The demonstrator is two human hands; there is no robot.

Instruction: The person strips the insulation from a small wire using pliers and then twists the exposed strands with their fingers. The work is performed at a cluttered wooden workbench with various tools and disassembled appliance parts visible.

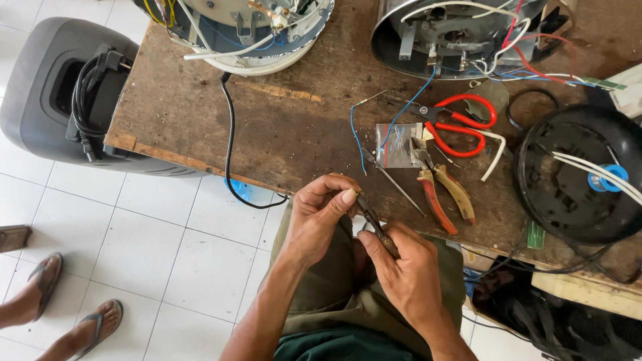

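Tool: a slim dark-tipped hand tool (376, 227), which I held over the near edge of the workbench (200, 113), above my lap.
Right hand: my right hand (408, 267) was closed around the tool's handle, just off the bench's near edge.
Left hand: my left hand (321, 217) was pinched shut, thumb and fingertips meeting at the tool's tip; whatever small piece sat between them was too small to make out.
Pliers: orange-handled pliers (441, 190) lay on the bench just beyond my hands.
Cutters: red-handled cutters (461, 124) lay farther back on the bench, beyond the pliers.
Bag: a small clear bag (396, 144) rested on the bench beside the pliers' head.
Blue wire: a thin blue wire (354, 134) curled on the bench beside the bag.
Black cable: a black cable (229, 134) ran across the bench and looped over its near edge.
Bystander: two sandalled feet (67, 314) stood on the white floor tiles, well away from the bench.
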